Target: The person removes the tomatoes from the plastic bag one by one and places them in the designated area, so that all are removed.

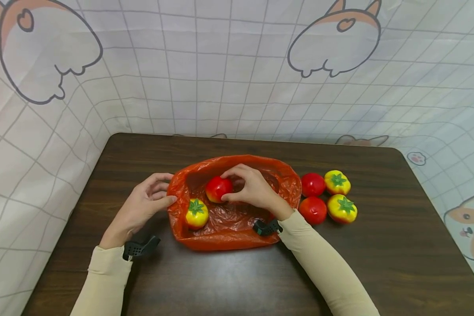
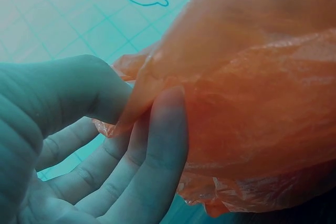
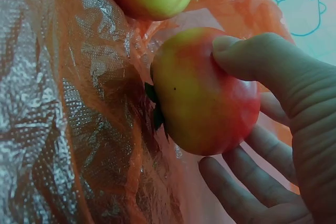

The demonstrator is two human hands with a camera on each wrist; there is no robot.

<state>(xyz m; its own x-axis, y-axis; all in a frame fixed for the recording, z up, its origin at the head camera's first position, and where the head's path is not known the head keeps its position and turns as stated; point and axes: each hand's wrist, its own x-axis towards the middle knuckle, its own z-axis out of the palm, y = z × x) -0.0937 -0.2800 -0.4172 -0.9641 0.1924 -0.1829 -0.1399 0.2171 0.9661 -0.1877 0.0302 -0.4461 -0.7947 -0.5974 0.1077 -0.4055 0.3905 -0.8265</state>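
Observation:
An orange-red plastic bag (image 1: 229, 239) lies on the table with its mouth spread wide. My left hand (image 1: 144, 204) pinches the bag's left rim between thumb and fingers; the left wrist view shows the thin film (image 2: 252, 108) held there. Inside the bag, my right hand (image 1: 253, 186) grips a red-and-yellow tomato (image 1: 218, 188). In the right wrist view this tomato (image 3: 205, 98) is tipped sideways, its green leaves facing left. Another tomato (image 1: 196, 215), yellow on top with green leaves, sits at the bag's left side. My right forearm hides part of the bag's right side.
Right of the bag stand two red-topped tomatoes (image 1: 313, 184) and two yellow-topped, leafy tomatoes (image 1: 341, 208), grouped close together. The dark wooden table (image 1: 383, 245) ends at a back edge before a white grid-patterned cloth (image 1: 229, 87) with cartoon drawings.

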